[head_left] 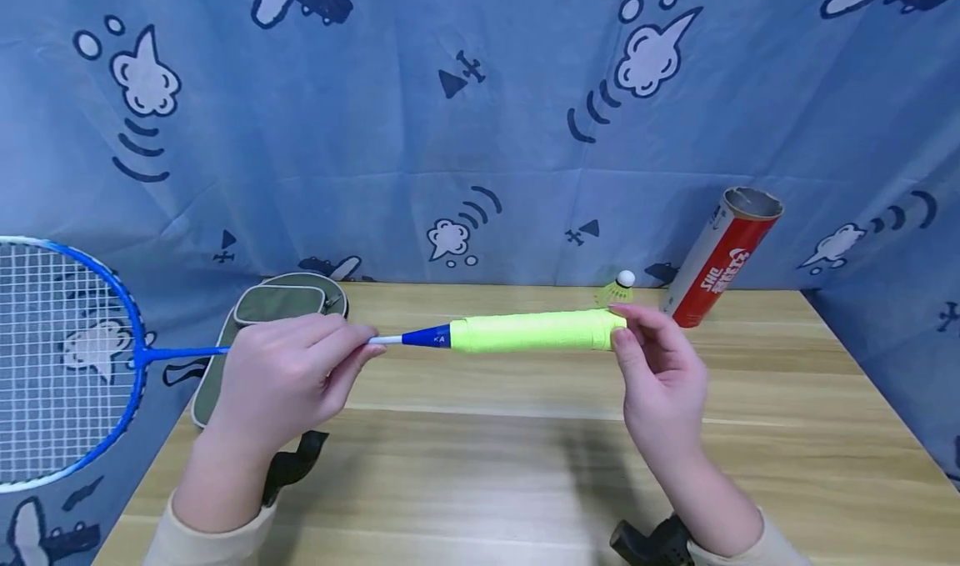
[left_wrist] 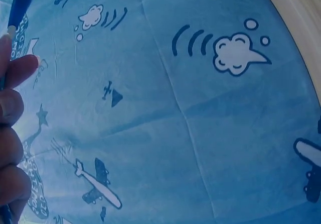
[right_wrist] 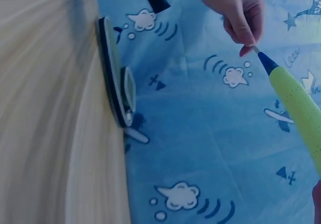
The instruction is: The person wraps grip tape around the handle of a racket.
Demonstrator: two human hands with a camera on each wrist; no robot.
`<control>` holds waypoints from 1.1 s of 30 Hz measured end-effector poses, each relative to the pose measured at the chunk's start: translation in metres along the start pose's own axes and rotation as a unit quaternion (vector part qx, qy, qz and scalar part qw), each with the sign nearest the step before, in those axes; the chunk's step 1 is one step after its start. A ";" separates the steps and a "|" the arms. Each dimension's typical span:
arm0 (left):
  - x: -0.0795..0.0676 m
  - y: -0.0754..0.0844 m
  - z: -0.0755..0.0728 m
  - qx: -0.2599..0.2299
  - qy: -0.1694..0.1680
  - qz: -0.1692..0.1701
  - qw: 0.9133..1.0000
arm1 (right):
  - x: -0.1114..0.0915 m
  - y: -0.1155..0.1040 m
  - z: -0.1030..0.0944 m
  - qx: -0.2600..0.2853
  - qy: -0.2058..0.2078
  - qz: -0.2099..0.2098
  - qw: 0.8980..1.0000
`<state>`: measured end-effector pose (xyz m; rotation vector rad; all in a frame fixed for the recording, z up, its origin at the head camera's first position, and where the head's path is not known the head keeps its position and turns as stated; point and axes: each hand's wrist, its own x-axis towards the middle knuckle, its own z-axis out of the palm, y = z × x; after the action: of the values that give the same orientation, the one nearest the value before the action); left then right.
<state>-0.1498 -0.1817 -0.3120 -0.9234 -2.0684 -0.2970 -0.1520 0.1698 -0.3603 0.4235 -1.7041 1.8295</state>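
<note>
A badminton racket with a yellow-green wrapped handle point(head_left: 536, 331) is held level in the air above the table. My left hand point(head_left: 296, 370) grips its thin shaft just left of the dark blue cone; the left wrist view shows these curled fingers point(left_wrist: 12, 141) at its edge. At the butt end of the handle, my right hand point(head_left: 666, 374) pinches between thumb and fingertips. The blue and white strung head point(head_left: 63, 358) extends past the table's left side, partly out of frame. In the right wrist view the handle point(right_wrist: 298, 111) slants down toward the right edge.
A green racket case point(head_left: 281, 302) lies at the table's back left, partly behind my left hand. A yellow shuttlecock point(head_left: 617, 289) and a leaning red and white shuttlecock tube point(head_left: 723, 257) are at the back right. Blue printed cloth point(head_left: 517, 141) hangs behind the wooden table point(head_left: 480, 466).
</note>
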 end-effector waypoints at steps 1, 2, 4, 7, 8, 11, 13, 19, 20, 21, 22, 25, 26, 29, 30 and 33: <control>0.000 0.000 0.001 -0.005 -0.007 -0.006 1.000 | 0.000 0.000 -0.003 -0.008 -0.007 0.014 1.000; -0.001 0.001 0.003 -0.009 -0.011 -0.010 1.000 | 0.001 -0.001 -0.007 -0.016 -0.012 0.030 0.999; -0.001 0.004 0.007 -0.015 -0.024 -0.019 0.999 | 0.003 -0.005 -0.014 -0.034 -0.035 0.053 0.997; 0.001 0.012 0.017 -0.021 -0.041 -0.020 0.999 | 0.008 -0.015 -0.025 -0.113 -0.081 0.025 0.990; 0.001 0.015 0.021 -0.024 -0.044 -0.017 0.999 | 0.009 -0.019 -0.027 -0.155 -0.098 -0.011 0.983; 0.002 0.024 0.033 -0.025 -0.057 -0.006 0.998 | 0.011 -0.034 -0.028 -0.296 -0.140 -0.142 0.934; 0.003 0.032 0.041 -0.023 -0.069 0.000 0.997 | 0.010 -0.043 -0.024 -0.369 -0.163 -0.214 0.890; 0.005 0.057 0.064 -0.050 -0.124 0.002 0.991 | -0.007 -0.043 -0.008 -0.460 -0.301 -0.214 0.808; 0.006 0.061 0.066 -0.057 -0.131 0.002 0.990 | -0.010 -0.040 -0.007 -0.469 -0.313 -0.209 0.799; 0.006 0.064 0.069 -0.060 -0.136 0.002 0.989 | -0.012 -0.036 -0.007 -0.474 -0.319 -0.210 0.793; 0.005 0.066 0.071 -0.060 -0.140 0.003 0.988 | -0.014 -0.033 -0.007 -0.477 -0.322 -0.210 0.790; 0.002 0.072 0.074 -0.060 -0.157 0.004 0.986 | -0.019 -0.025 -0.012 -0.483 -0.316 -0.210 0.789; 0.000 0.073 0.074 -0.060 -0.166 0.001 0.984 | -0.020 -0.024 -0.014 -0.486 -0.313 -0.209 0.789; -0.007 0.073 0.069 -0.047 -0.208 -0.013 0.977 | -0.023 -0.023 -0.026 -0.495 -0.309 -0.197 0.788; -0.009 0.073 0.067 -0.038 -0.224 -0.019 0.974 | -0.023 -0.023 -0.031 -0.498 -0.308 -0.191 0.788; -0.016 0.070 0.061 -0.004 -0.269 -0.029 0.963 | -0.023 -0.021 -0.048 -0.500 -0.308 -0.177 0.790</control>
<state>-0.1304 -0.1099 -0.3698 -1.0311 -2.5945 -0.0861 -0.1136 0.2122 -0.3631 0.8280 -2.5029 0.3326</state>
